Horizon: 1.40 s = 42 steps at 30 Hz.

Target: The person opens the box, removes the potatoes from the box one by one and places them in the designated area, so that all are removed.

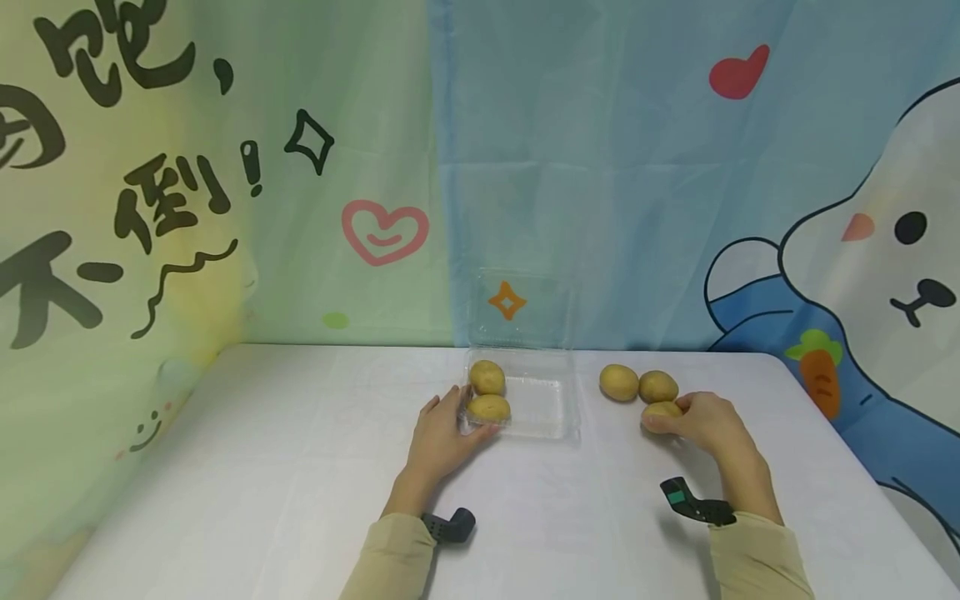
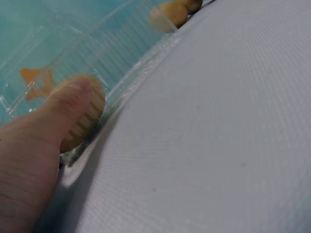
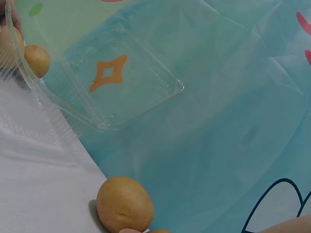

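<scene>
"What's biggest?"
"The printed backdrop (image 1: 585,167), above a white surface (image 1: 285,500)."
"Then?"
"A clear container (image 1: 540,406), center of the frame, lid (image 1: 547,315) raised behind."
"And the hands?"
"The left hand (image 1: 441,443) grips the container's lower-left corner; the right hand (image 1: 712,425), right of center, pinches a potato (image 1: 660,410) (two loose potatoes (image 1: 619,382) lie just above it)."
"Others?"
"Two boxed potatoes (image 1: 487,377), at the container's left side."

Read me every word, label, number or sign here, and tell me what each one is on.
"倒!": dark lettering on the backdrop.
"不": same backdrop, lower left.
Other backdrop characters, upper left: partly cut off, not safely readable.
Potatoes, clear container: none visible.
Right-wrist device: any marking too small.
</scene>
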Available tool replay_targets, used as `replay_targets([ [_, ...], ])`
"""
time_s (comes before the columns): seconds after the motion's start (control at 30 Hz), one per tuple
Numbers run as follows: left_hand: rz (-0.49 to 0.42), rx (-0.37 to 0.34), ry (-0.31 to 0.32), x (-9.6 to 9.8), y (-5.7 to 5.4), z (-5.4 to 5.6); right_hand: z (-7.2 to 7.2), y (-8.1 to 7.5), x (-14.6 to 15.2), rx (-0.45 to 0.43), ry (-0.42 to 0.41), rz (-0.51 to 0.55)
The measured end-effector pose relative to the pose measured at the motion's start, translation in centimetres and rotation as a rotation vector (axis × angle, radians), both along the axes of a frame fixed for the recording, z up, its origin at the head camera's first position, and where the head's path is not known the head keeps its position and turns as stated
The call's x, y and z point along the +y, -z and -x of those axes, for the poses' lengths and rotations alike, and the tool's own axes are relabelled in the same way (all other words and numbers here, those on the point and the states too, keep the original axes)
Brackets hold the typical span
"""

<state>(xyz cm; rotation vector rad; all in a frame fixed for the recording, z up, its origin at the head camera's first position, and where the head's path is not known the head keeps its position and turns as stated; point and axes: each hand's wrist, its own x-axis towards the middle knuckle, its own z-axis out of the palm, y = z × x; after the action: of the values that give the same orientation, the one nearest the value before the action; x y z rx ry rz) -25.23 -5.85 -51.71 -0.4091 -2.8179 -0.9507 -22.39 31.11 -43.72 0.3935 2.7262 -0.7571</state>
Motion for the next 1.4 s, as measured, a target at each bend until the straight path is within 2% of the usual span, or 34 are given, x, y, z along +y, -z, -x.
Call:
replay_targets([
  [0.83,0.007,0.023,0.007,0.11,0.03,-0.02,-0.19,-0.09,-0.62,0.03,-0.016,-0.013],
  [1.4,0.02,0.021,-0.001,0.04,0.02,0.08,0.0,-0.28,-0.32,0.008,-0.063,-0.031],
])
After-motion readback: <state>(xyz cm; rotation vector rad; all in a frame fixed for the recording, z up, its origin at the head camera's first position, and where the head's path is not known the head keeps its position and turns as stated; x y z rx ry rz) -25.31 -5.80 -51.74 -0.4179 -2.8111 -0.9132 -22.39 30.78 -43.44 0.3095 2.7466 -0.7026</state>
